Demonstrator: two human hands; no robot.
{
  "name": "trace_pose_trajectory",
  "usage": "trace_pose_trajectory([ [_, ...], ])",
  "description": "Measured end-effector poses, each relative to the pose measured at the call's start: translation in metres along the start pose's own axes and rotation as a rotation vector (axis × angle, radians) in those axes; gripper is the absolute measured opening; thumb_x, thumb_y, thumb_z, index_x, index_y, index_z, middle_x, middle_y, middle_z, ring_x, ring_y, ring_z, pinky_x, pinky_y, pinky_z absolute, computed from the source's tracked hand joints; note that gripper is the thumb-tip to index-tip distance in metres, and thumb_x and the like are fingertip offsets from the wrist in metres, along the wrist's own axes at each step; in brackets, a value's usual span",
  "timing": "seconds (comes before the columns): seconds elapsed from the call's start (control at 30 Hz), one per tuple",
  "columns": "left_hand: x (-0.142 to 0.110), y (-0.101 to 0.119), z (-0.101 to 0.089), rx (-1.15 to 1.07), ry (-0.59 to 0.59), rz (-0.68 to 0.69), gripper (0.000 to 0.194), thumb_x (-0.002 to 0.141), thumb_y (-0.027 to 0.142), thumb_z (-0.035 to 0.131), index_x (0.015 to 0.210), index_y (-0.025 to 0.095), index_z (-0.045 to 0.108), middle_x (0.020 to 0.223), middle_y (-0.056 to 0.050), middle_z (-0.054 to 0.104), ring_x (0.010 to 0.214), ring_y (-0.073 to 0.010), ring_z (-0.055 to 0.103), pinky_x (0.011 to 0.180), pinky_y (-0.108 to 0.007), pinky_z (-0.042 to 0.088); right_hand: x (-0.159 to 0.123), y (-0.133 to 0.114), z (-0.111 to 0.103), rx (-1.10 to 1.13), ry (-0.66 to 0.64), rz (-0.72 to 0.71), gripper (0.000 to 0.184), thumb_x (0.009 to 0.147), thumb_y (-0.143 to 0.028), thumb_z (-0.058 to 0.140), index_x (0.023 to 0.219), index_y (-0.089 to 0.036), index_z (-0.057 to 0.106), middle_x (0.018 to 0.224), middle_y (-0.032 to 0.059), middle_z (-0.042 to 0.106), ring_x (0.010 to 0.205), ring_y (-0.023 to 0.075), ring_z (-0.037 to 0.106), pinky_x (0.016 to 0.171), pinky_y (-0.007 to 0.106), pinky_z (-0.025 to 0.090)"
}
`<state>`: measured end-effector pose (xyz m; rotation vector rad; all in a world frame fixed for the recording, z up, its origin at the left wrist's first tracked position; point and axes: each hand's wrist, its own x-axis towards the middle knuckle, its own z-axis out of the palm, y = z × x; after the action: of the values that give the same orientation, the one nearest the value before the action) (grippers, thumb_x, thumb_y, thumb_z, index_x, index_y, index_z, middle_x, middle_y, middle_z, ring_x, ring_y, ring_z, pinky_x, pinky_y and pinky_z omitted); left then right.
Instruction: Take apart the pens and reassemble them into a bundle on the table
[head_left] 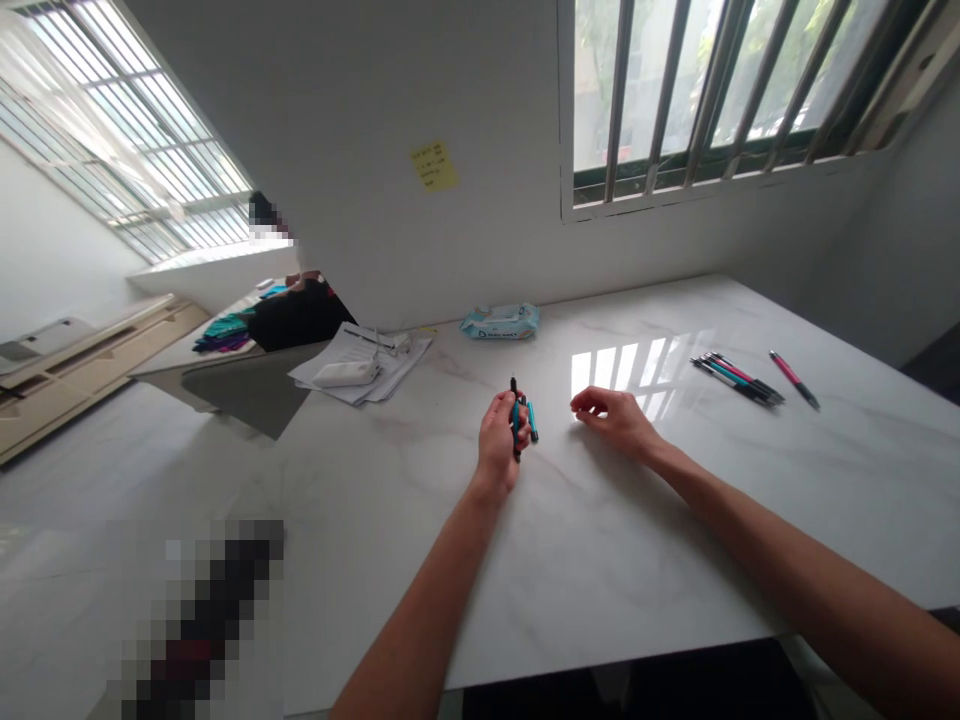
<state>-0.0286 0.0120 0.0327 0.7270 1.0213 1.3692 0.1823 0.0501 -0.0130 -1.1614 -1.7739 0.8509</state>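
My left hand (499, 440) is closed around a black and blue pen (516, 415), which it keeps roughly upright with the thin tip pointing away from me. Just right of those fingers shows a blue piece with a black end (532, 422), partly hidden by the hand; I cannot tell whether it is held or lies on the table. My right hand (615, 418) rests low over the table to the right, fingers curled and thumb near the index fingertip. Whatever may be between those fingertips is too small to make out.
Several pens (739, 378) lie in a bunch at the right, and one red pen (795, 380) lies apart. A wipes pack (500, 322) is by the wall. Papers (352, 350) with a white device (346, 373) lie left on the marble-patterned table (390, 560). A person (292, 310) sits beyond.
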Motion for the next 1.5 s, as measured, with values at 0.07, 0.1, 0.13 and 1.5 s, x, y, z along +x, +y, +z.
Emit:
trace_pose_trajectory([
  [0.07,0.006,0.003,-0.007,-0.057,0.076,0.045,0.031,0.078,0.037,0.07,0.1,0.02,0.056,0.069,0.007,0.049,0.044,-0.0033,0.036,0.041,-0.018,0.019,-0.002,0.001,0.01,-0.046,-0.043,-0.01,0.017,0.088,-0.024,0.065,0.102,-0.023,0.074,0.093,0.0028,0.078,0.082,0.0176,0.071,0.079,0.032,0.056],
  [0.1,0.008,0.005,-0.009,-0.075,0.101,0.058,0.03,0.077,0.033,0.068,0.1,0.02,0.055,0.069,0.007,0.049,0.044,-0.0035,0.035,0.04,-0.019,0.019,-0.001,0.001,0.015,-0.06,-0.05,-0.017,0.021,0.087,-0.022,0.065,0.107,-0.023,0.073,0.092,0.0025,0.077,0.081,0.0171,0.071,0.079,0.032,0.056],
  [0.13,0.01,0.006,-0.012,-0.087,0.119,0.068,0.029,0.075,0.03,0.066,0.1,0.021,0.055,0.07,0.007,0.049,0.044,-0.0038,0.036,0.04,-0.019,0.019,0.001,0.001,0.019,-0.076,-0.052,-0.025,0.026,0.087,-0.019,0.064,0.111,-0.023,0.072,0.091,0.0022,0.077,0.08,0.0167,0.071,0.079,0.031,0.056],
  [1.5,-0.013,-0.016,0.005,1.025,-0.351,0.436,0.022,0.1,0.044,0.054,0.1,0.023,0.062,0.073,0.003,0.057,0.063,-0.0138,0.047,0.065,-0.026,0.035,0.002,-0.022,0.016,0.348,0.002,0.024,0.063,0.085,-0.062,0.073,0.058,-0.022,0.033,0.057,-0.0067,0.027,0.057,0.0104,0.025,0.054,0.028,0.02],
])
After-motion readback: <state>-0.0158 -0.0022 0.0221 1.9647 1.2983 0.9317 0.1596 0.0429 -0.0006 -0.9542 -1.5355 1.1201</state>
